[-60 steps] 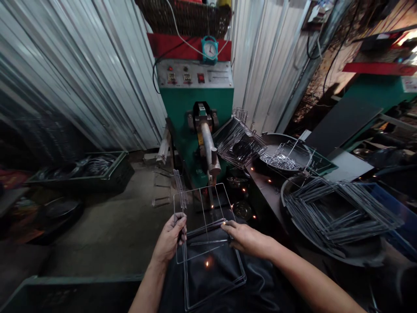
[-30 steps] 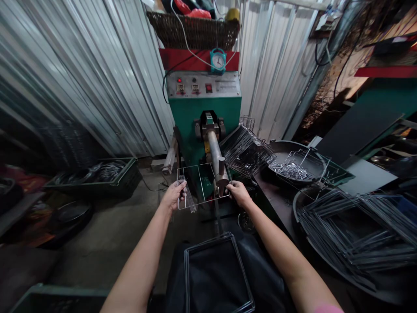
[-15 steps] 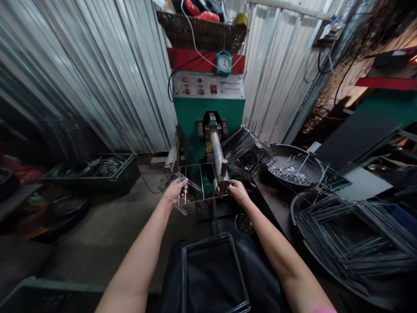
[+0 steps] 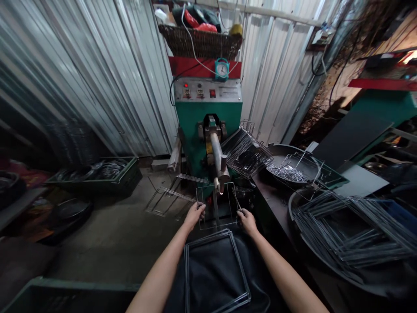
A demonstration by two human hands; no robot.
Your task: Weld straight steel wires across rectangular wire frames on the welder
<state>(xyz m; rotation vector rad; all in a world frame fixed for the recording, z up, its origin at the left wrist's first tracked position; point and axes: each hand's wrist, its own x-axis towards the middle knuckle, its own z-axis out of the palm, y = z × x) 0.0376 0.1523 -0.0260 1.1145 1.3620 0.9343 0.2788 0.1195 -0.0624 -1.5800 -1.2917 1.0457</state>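
My left hand [image 4: 194, 215] is closed on the left side of a thin rectangular wire frame [image 4: 197, 198]. Closed at the opposite side, my right hand [image 4: 247, 221] grips that frame, and a few thin wire rods [image 4: 236, 198] stick up from its fingers. The frame hangs just below the electrode tip [image 4: 220, 184] of a green spot welding machine [image 4: 190, 126]. On my lap, over dark cloth, lies a small stack of wire frames [image 4: 186, 269]. Wire racks with crossbars [image 4: 176, 193] stand to the left of my left hand, blurred.
At right, a big round pan [image 4: 293, 226] holds many wire frames. Behind it a smaller pan [image 4: 317, 163] contains short metal pieces. A pile of wire racks [image 4: 249, 150] leans beside the machine. Green crates stand at left [image 4: 130, 174] and front left [image 4: 42, 284].
Both hands have come down and toward me, away from the electrode. The rack with crossbars is out of my left hand; a plain frame is now between my hands.
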